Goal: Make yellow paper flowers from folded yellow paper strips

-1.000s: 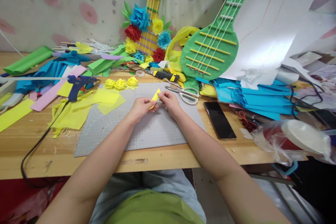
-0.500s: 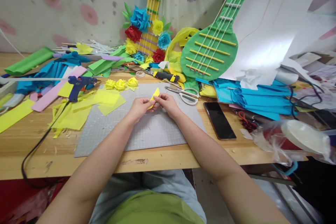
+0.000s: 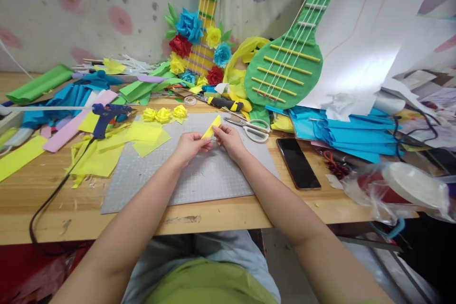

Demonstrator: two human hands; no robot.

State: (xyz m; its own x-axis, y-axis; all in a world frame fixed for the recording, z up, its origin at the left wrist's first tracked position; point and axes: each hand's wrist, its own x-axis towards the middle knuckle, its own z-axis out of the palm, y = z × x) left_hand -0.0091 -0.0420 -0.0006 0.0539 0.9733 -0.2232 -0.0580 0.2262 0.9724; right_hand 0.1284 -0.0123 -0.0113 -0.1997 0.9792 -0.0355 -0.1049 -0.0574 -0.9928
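Note:
Between my two hands is a small folded piece of yellow crepe paper [image 3: 213, 125], held above the grey cutting mat [image 3: 213, 180]. My left hand [image 3: 193, 146] pinches its lower left end. On its right side, the thumb and fingers of my right hand [image 3: 229, 138] grip the edge. Several yellow paper flowers [image 3: 164, 115] sit at the mat's far left edge. Scissors [image 3: 254, 129] with white handles lie just beyond my right hand. Yellow paper sheets [image 3: 142, 137] overlap the mat's left side.
A blue glue gun [image 3: 105, 118] with a trailing cord lies left. A phone [image 3: 298, 164] rests right of the mat, near blue crepe paper [image 3: 356, 133] and a plastic-wrapped roll [image 3: 402, 185]. Green [image 3: 285, 73] and yellow [image 3: 201, 54] paper instruments lean at the back. A yellow-black cutter [image 3: 225, 103] lies before them.
The yellow paper has tilted and shows more of its length, reaching further up and right. My right fingers have shifted slightly along its edge.

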